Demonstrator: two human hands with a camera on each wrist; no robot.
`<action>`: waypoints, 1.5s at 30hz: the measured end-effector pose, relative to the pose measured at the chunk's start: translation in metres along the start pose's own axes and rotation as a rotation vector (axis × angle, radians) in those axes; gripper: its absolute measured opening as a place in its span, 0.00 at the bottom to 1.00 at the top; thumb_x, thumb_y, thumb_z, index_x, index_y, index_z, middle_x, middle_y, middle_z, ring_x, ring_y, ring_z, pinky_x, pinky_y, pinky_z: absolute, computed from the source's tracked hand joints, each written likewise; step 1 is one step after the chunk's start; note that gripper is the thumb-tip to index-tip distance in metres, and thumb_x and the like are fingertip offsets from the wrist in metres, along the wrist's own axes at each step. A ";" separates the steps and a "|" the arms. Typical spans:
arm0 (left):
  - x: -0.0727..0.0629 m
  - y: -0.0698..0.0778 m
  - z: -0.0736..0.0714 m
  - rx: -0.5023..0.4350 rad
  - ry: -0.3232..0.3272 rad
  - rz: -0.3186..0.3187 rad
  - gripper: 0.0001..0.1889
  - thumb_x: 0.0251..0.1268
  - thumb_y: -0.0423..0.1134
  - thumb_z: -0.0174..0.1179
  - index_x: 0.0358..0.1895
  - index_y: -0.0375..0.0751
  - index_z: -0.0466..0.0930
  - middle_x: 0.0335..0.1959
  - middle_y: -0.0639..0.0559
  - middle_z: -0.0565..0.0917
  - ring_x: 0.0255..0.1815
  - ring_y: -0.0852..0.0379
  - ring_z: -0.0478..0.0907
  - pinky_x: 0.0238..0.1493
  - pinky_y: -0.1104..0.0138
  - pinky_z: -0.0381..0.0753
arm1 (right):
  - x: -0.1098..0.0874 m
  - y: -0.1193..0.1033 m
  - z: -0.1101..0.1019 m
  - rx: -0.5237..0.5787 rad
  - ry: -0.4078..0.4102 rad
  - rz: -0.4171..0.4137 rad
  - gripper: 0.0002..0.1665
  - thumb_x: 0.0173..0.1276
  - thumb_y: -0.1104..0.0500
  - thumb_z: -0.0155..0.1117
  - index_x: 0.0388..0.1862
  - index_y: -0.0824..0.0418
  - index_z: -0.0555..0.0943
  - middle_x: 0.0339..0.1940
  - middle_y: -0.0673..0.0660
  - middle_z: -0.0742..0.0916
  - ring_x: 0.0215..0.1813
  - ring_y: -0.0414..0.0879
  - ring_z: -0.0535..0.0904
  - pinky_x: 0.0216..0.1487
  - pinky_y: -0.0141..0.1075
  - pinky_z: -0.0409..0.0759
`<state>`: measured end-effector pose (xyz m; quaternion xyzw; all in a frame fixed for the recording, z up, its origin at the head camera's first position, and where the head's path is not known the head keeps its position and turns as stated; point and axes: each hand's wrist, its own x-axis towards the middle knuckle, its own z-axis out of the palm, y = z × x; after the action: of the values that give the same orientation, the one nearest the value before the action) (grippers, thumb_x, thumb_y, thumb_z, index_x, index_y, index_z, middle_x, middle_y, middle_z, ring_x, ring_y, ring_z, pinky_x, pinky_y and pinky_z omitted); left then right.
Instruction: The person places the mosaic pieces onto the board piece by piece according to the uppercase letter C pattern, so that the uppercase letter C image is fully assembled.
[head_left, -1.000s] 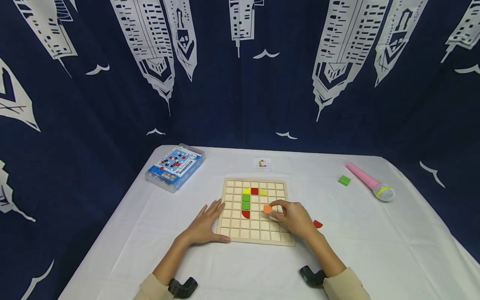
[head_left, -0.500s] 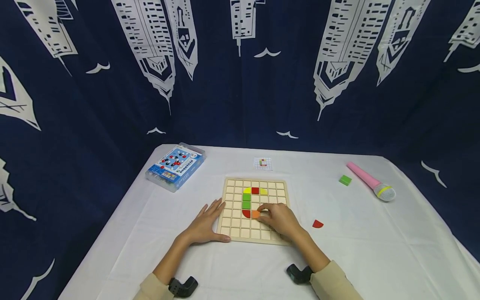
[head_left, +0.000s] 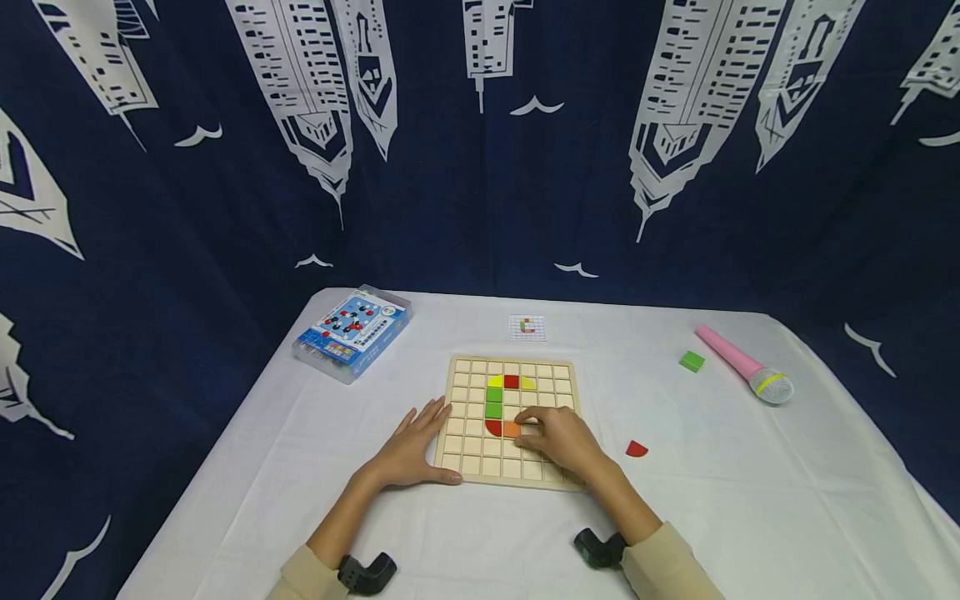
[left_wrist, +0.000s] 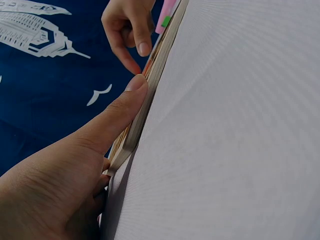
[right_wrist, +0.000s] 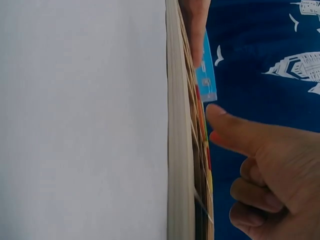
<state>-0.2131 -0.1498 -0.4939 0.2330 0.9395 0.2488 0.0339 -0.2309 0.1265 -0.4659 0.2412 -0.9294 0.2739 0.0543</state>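
Observation:
A square wooden grid board (head_left: 471, 466) lies on the white table. My left hand (head_left: 411, 450) rests against it, straight fingers along the left edge and thumb at the front left corner. In the left wrist view the thumb (left_wrist: 112, 117) lies along the board's side. My right hand (head_left: 566, 440) is over the board, thumb and index fingertips at an orange square tile (head_left: 511, 430). This tile sits right beside a red quarter-round tile (head_left: 492, 428). Farther up are two green squares (head_left: 493, 402), a red square (head_left: 511, 382) and yellow quarter-rounds (head_left: 528, 383).
A red quarter-round piece (head_left: 637, 449) lies right of the board. Farther back are a green square piece (head_left: 692, 362) and a pink toy microphone (head_left: 738, 358). A small pattern card (head_left: 527, 327) lies behind the board. At back left is a blue-labelled plastic box (head_left: 354, 333).
My right hand has moved left and down with the orange tile, bringing it beside the red quarter-round tile. It stays there over the last half second. The left hand has kept its place.

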 end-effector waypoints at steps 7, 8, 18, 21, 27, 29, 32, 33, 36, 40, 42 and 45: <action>0.001 0.001 0.001 0.003 -0.003 0.002 0.61 0.36 0.71 0.64 0.72 0.39 0.49 0.74 0.45 0.47 0.73 0.49 0.40 0.71 0.55 0.36 | -0.023 0.014 -0.028 0.044 0.017 0.054 0.19 0.52 0.52 0.73 0.43 0.56 0.83 0.10 0.44 0.66 0.14 0.34 0.56 0.15 0.29 0.57; 0.001 0.001 0.001 0.004 -0.004 0.004 0.61 0.36 0.71 0.64 0.72 0.39 0.49 0.74 0.45 0.47 0.73 0.49 0.40 0.71 0.55 0.35 | -0.027 0.018 -0.033 0.037 0.027 0.064 0.19 0.52 0.52 0.73 0.43 0.56 0.83 0.10 0.44 0.67 0.15 0.35 0.56 0.16 0.29 0.57; 0.001 0.002 -0.002 0.002 -0.002 0.007 0.61 0.37 0.70 0.65 0.72 0.38 0.49 0.73 0.44 0.48 0.73 0.49 0.40 0.71 0.55 0.36 | -0.074 0.075 -0.071 -0.022 0.103 0.161 0.18 0.52 0.54 0.73 0.41 0.58 0.84 0.11 0.45 0.66 0.15 0.35 0.55 0.15 0.29 0.58; 0.002 0.001 -0.001 0.005 -0.001 0.010 0.61 0.37 0.70 0.65 0.72 0.38 0.49 0.73 0.44 0.48 0.73 0.49 0.40 0.71 0.55 0.36 | -0.085 0.087 -0.077 -0.042 0.116 0.188 0.18 0.51 0.54 0.74 0.41 0.58 0.84 0.11 0.45 0.65 0.16 0.35 0.54 0.15 0.29 0.57; 0.002 0.000 0.000 0.000 -0.005 -0.004 0.62 0.35 0.71 0.65 0.72 0.38 0.49 0.74 0.45 0.48 0.74 0.50 0.39 0.71 0.56 0.34 | -0.095 0.099 -0.079 -0.040 0.090 0.265 0.18 0.50 0.52 0.74 0.40 0.56 0.83 0.12 0.47 0.67 0.16 0.37 0.56 0.16 0.30 0.57; 0.002 0.000 0.001 -0.002 -0.005 -0.005 0.62 0.35 0.71 0.65 0.72 0.39 0.49 0.73 0.45 0.48 0.74 0.50 0.39 0.71 0.56 0.34 | -0.096 0.101 -0.077 -0.035 0.082 0.269 0.18 0.51 0.51 0.74 0.40 0.56 0.83 0.12 0.47 0.67 0.16 0.37 0.57 0.16 0.30 0.57; 0.002 0.000 0.001 -0.001 -0.004 -0.002 0.61 0.36 0.71 0.65 0.72 0.38 0.49 0.73 0.44 0.48 0.73 0.50 0.39 0.71 0.56 0.35 | -0.096 0.104 -0.075 -0.030 0.085 0.256 0.16 0.51 0.53 0.73 0.39 0.56 0.83 0.12 0.47 0.67 0.16 0.37 0.57 0.16 0.30 0.57; 0.002 0.000 0.001 -0.001 -0.003 0.000 0.61 0.36 0.70 0.65 0.72 0.38 0.49 0.73 0.44 0.48 0.73 0.49 0.39 0.71 0.56 0.35 | -0.096 0.105 -0.074 -0.026 0.087 0.251 0.16 0.51 0.53 0.73 0.38 0.55 0.83 0.12 0.47 0.67 0.16 0.37 0.57 0.16 0.30 0.57; 0.003 0.000 0.001 0.001 -0.003 0.004 0.61 0.36 0.70 0.65 0.72 0.38 0.49 0.73 0.44 0.48 0.73 0.49 0.40 0.71 0.55 0.35 | -0.093 0.107 -0.071 -0.013 0.093 0.233 0.14 0.52 0.55 0.73 0.38 0.55 0.83 0.11 0.47 0.66 0.16 0.37 0.56 0.16 0.30 0.56; 0.003 0.001 0.001 -0.002 -0.004 0.002 0.61 0.36 0.70 0.65 0.72 0.39 0.49 0.73 0.44 0.48 0.73 0.49 0.40 0.71 0.55 0.35 | -0.085 0.108 -0.066 0.013 0.107 0.207 0.13 0.53 0.55 0.72 0.37 0.55 0.83 0.11 0.46 0.65 0.16 0.37 0.55 0.16 0.30 0.56; 0.002 0.002 0.000 -0.005 -0.005 -0.004 0.61 0.36 0.70 0.65 0.72 0.39 0.49 0.73 0.44 0.48 0.73 0.50 0.39 0.71 0.55 0.35 | -0.078 0.106 -0.064 0.028 0.116 0.190 0.13 0.53 0.55 0.72 0.37 0.55 0.83 0.11 0.45 0.65 0.16 0.36 0.55 0.16 0.29 0.56; 0.002 0.002 0.000 -0.007 -0.006 -0.010 0.61 0.36 0.69 0.66 0.72 0.39 0.49 0.73 0.45 0.48 0.73 0.50 0.39 0.71 0.56 0.35 | -0.065 0.096 -0.059 0.043 0.131 0.149 0.13 0.54 0.53 0.72 0.37 0.55 0.83 0.11 0.45 0.64 0.16 0.36 0.55 0.15 0.29 0.55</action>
<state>-0.2138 -0.1472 -0.4926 0.2291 0.9396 0.2513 0.0390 -0.2214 0.2561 -0.4776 0.1538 -0.9332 0.3124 0.0894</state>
